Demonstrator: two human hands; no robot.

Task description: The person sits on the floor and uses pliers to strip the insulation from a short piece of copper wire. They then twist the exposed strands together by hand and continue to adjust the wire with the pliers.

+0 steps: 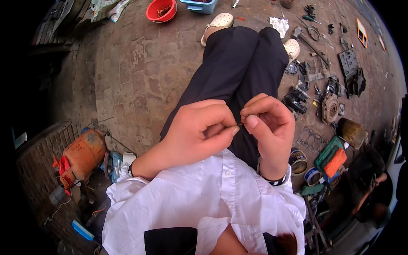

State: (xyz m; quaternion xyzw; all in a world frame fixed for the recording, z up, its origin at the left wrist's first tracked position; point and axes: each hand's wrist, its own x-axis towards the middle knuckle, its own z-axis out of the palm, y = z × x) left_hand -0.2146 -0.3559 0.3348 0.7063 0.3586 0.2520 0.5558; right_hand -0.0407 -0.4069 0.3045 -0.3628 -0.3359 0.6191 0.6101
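Observation:
Both hands meet above my lap, in front of my white shirt and dark trousers. My left hand [204, 127] pinches one end of a thin, dark, wire-like piece [241, 124] between thumb and forefinger. At the other end, the thumb and curled fingers of my right hand [271, 127] close on it. Only a short stretch shows between the fingertips; the rest is hidden, and it is too small to name more exactly.
A red basin [153, 15] and a blue tub [200, 7] stand ahead on the brick floor. To the right lie a hammer [314, 49], an open tool case [348, 62], a clutch pressure plate [330, 108] and a gasket [310, 138]. An orange gas cylinder [84, 153] is at left; another person [360, 185] is at right.

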